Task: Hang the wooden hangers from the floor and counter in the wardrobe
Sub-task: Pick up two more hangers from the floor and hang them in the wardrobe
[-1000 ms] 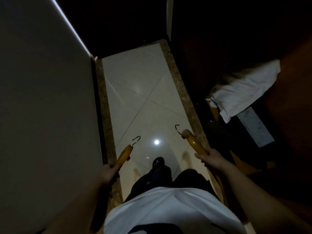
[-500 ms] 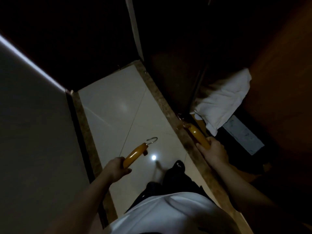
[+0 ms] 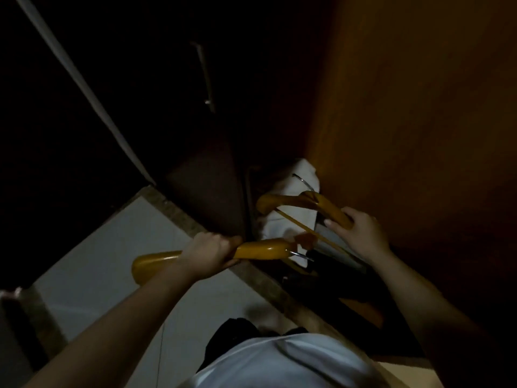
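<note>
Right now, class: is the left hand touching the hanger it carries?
Touching. The head view shows the left hand wrapped around the arm of its wooden hanger, fingers closed over it.

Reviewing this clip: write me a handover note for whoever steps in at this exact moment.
Left hand: shut on a wooden hanger, hook pointing right.
Right hand: shut on a second hanger, held over the white cloth low in the open wardrobe.
Done: both hangers picked up and brought to the wardrobe.
Left: hook both on the rail, which is not in view. Neither hangs yet. The scene is very dark.
</note>
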{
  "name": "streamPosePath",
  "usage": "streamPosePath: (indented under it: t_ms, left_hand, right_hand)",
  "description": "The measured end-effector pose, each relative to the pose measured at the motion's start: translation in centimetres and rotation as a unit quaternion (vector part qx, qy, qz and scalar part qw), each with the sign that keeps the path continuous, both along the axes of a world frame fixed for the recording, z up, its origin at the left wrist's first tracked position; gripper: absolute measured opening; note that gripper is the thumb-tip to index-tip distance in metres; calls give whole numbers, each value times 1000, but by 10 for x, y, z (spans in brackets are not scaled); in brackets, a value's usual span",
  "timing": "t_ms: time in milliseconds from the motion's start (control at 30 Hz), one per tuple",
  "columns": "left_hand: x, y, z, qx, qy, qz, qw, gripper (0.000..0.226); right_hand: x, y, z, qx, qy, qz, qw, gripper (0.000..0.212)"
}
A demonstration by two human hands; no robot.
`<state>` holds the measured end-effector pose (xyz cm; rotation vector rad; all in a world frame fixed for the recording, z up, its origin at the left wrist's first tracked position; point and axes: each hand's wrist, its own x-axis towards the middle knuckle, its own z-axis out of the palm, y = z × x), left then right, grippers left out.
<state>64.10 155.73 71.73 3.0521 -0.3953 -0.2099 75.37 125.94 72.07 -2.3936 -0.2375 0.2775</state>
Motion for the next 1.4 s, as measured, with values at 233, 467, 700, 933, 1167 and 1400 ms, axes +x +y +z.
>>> streamPosePath:
  t_ms: [233, 467, 700, 933, 1167, 1400]
  left_hand:
    - [74, -40, 60, 61, -217, -195, 955, 28]
    - [130, -56, 134, 46, -214, -224, 950, 23]
    - [177, -79, 203, 84, -334, -285, 894, 43]
    - [202, -103, 258, -11, -299, -300, 906, 85]
    - [227, -135, 320, -120, -259, -275, 918, 93]
    - [269, -163, 384, -134, -266, -232, 926, 79]
  right_hand:
    - [14, -28, 64, 10, -62, -74, 995, 25]
    - [9, -39, 123, -3, -96, -126, 987, 23]
    - [4, -49, 177, 32, -164, -179, 969, 54]
    - [21, -49, 243, 40, -236, -197, 951, 29]
    - [54, -69, 323, 87, -316, -161, 931, 31]
    - [103, -105, 379, 35, -402, -156, 902, 48]
